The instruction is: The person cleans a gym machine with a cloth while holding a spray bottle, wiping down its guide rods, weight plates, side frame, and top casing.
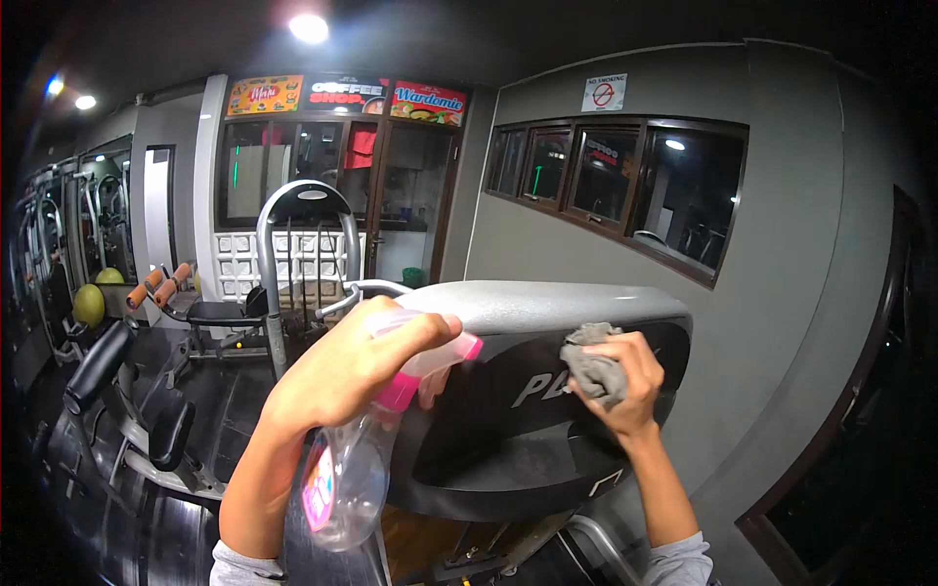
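Observation:
My left hand (342, 366) is closed round the neck of a clear spray bottle (352, 483) with a pink and white trigger head. The nozzle points right, over the black panel (479, 430) of a gym machine with a silver top edge (547, 305). My right hand (630, 386) grips a crumpled grey cloth (594, 366) against the panel, covering part of its lettering. Below the cloth, the panel has a recessed hollow.
Behind on the left stand a silver-framed machine (269, 244), a black padded bench (103, 366) and a yellow-green ball (89, 305). A grey wall (782, 195) with windows (606, 171) rises at the right. Dark flooring (230, 396) lies at lower left.

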`<control>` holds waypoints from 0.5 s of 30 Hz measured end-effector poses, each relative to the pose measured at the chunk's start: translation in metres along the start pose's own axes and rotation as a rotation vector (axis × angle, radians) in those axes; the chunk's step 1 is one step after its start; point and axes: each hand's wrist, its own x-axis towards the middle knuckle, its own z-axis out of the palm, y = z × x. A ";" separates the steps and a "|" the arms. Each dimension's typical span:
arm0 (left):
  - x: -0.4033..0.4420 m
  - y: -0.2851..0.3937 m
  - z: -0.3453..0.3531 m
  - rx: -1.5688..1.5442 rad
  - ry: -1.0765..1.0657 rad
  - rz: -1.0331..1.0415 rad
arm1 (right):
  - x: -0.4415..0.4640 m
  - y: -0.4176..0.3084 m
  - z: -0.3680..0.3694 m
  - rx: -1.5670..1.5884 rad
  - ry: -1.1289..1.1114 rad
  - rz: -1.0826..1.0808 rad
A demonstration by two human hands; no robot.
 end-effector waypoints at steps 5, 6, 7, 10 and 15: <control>-0.004 -0.023 0.012 0.041 -0.139 0.014 | 0.012 -0.047 0.026 0.127 -0.127 -0.251; -0.008 -0.026 0.014 0.031 -0.100 0.068 | 0.010 -0.051 0.029 0.114 -0.141 -0.321; -0.010 -0.025 0.017 0.018 -0.059 0.119 | 0.009 -0.053 0.029 0.102 -0.159 -0.392; -0.020 -0.020 0.019 -0.026 -0.087 -0.028 | 0.007 -0.030 0.014 0.081 -0.224 -0.368; -0.034 -0.022 0.024 -0.047 -0.074 -0.102 | -0.015 0.009 -0.008 -0.017 -0.178 -0.166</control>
